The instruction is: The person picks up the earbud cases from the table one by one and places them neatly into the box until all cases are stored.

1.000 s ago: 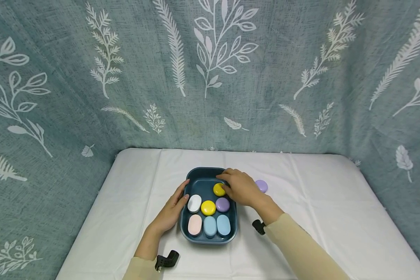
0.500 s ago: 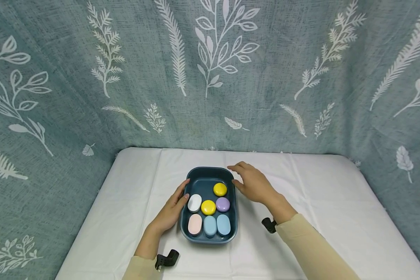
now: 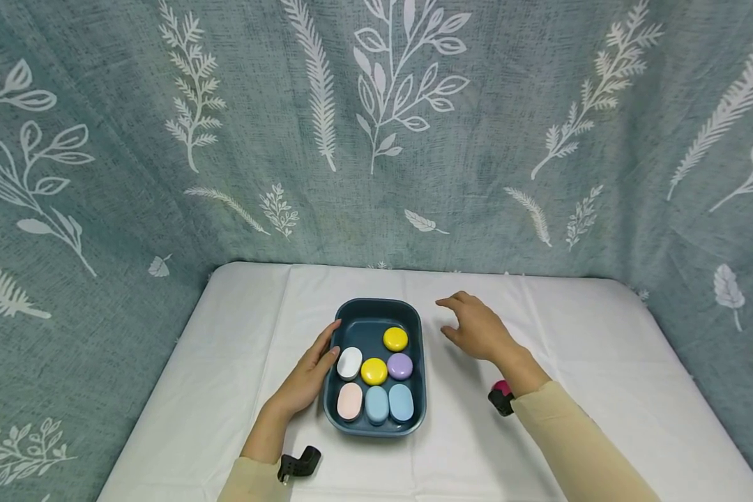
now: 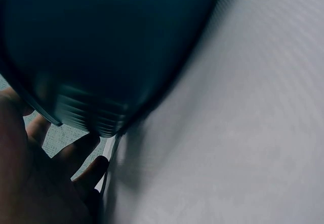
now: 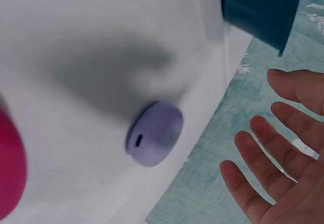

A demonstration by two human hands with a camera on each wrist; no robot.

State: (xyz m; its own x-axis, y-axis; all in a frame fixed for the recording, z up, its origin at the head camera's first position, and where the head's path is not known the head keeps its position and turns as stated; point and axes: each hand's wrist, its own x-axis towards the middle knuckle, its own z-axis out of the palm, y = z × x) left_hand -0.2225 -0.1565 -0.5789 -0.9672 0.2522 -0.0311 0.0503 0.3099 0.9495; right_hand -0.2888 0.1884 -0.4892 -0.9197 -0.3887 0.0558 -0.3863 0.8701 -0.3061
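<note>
A dark blue rectangular tray point(image 3: 376, 429) with rounded corners holds small smooth rounded pieces. A pale pink piece point(image 3: 349, 401) and two light blue pieces point(image 3: 401, 403) form the near row. Behind them lie a white piece point(image 3: 349, 363), a yellow piece point(image 3: 374, 371) and a purple piece point(image 3: 399, 366). Another yellow piece point(image 3: 395, 339) sits farther back. My left hand point(image 3: 309, 378) rests against the tray's left side, fingers extended. Right of the tray, my right hand point(image 3: 479, 330) hovers with fingers spread, holding nothing. Below it, the right wrist view shows a purple round piece point(image 5: 157, 135) with a dark slot.
A bright pink object point(image 3: 500, 385) peeks out by the right wrist; the right wrist view catches it point(image 5: 10, 168) at its left edge. White cloth point(image 3: 577, 328) covers the table. A green leaf-patterned curtain point(image 3: 489, 230) hangs behind it.
My right hand has let go of the rear yellow piece in the tray and moved right, over the loose purple piece. My left hand stays at the tray's side.
</note>
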